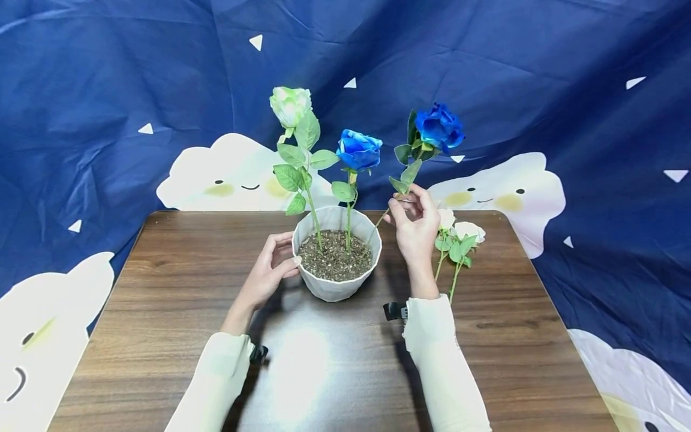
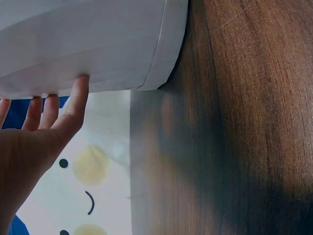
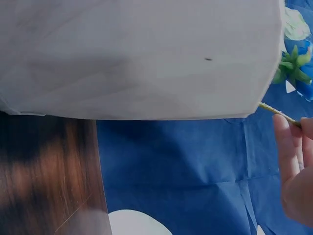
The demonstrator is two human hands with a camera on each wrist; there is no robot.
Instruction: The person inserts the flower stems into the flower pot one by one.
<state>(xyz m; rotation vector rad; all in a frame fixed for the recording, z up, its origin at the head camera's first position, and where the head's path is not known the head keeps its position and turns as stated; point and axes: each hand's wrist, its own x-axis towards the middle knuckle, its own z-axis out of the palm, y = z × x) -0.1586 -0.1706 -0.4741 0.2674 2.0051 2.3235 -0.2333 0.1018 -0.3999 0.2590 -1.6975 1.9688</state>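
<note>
I have one pot [image 1: 336, 290] with dark, gritty soil [image 1: 341, 265] in it. Two flowers stand upright in there: one green-white rose [image 1: 290, 107] at the left and one shorter blue rose [image 1: 359, 150] near the middle. Two pale roses [image 1: 468, 231] lie on the table [image 1: 162, 312] to the right of the pot, and one held blue rose [image 1: 439, 127] makes five blooms altogether.

My right hand [image 1: 418, 231], just right of the pot, pinches the held blue rose by its stem between thumb and fingertips. The bloom is above that hand, and the stem slants down over the pot's right rim; I can't tell whether its end is in the soil. My left hand [image 1: 268, 269] is spread against the pot's left side, its fingers fairly straight and touching the wall.

The held blue rose has deep blue, ruffled petals and green leaves; the pot is whitish and faceted.
</note>
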